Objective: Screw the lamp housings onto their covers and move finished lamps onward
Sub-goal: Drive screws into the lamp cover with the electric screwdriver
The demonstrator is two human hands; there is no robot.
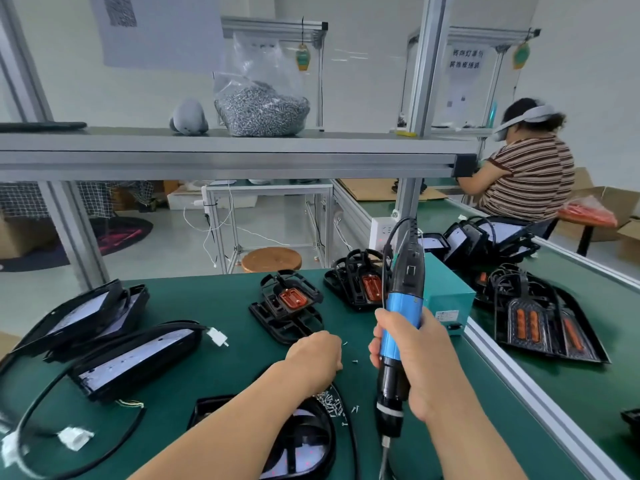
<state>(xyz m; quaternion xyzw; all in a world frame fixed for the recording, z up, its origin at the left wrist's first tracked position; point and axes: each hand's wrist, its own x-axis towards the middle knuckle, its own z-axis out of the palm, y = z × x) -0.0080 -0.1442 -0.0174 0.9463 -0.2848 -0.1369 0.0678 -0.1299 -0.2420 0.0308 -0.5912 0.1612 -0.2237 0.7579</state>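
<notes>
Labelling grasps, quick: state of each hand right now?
Left hand: fingers curled by loose screws, contents cannot be told.
Right hand: grips the electric screwdriver.

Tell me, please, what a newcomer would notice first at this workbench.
The blue screwdriver stands upright in the right hand, front and centre. A bag of screws sits on the shelf above, and black lamp parts with orange inserts lie on the table behind the left hand.

The matt dark-green rubbery bench mat (pixel 214 306) carries glossy black plastic lamp housings (pixel 138 355) and small shiny metal screws (pixel 332 405). Over it, the electric screwdriver (pixel 403 306) shows a satin blue metallic sleeve and black plastic. Above it, a brushed aluminium shelf (pixel 225 157) bears a clear crinkled plastic bag of screws (pixel 261 98).
</notes>
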